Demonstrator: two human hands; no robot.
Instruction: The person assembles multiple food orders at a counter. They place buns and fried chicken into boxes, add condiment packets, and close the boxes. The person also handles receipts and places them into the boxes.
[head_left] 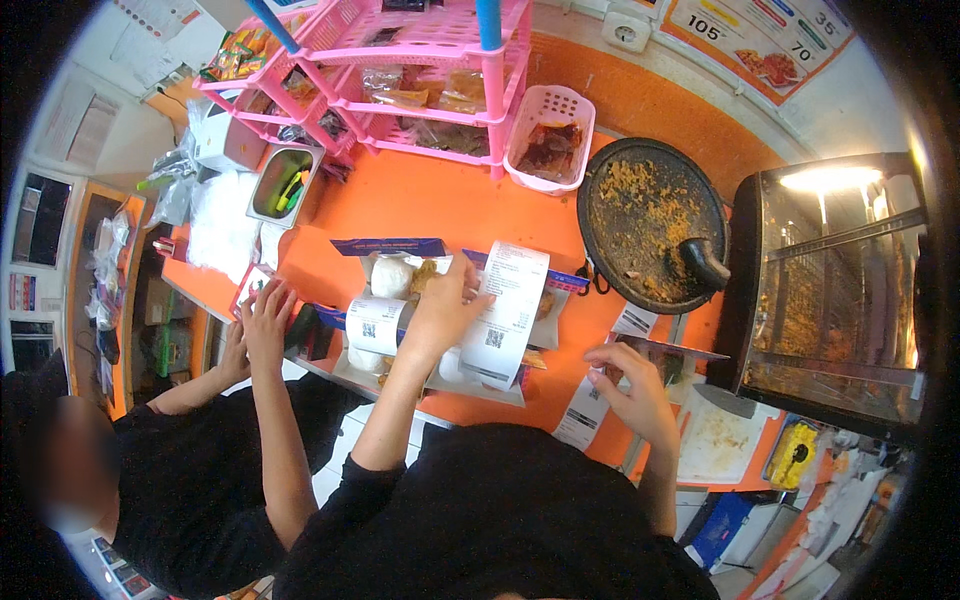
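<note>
My left hand point(447, 312) is closed at the left edge of a long white receipt point(510, 310), with thumb and fingertips against the paper. Beneath it, several paper food boxes with blue flaps point(390, 246) stand close together. White rice point(391, 277) and a browned piece of fried food point(424, 276) show in one. Another receipt point(377, 327) lies across the boxes on the left. To the right, my right hand point(632, 388) pinches the top of a narrow printed slip point(583, 412) over the orange counter.
A co-worker's hands point(262, 325) are at the counter's left end. Behind stand a pink rack point(420, 115), a pink basket point(549, 170) and a steel container point(284, 186). A stone mortar point(640, 200) with pestle point(703, 265) is near a lit glass cabinet point(835, 290). A cutting board point(715, 440) lies right.
</note>
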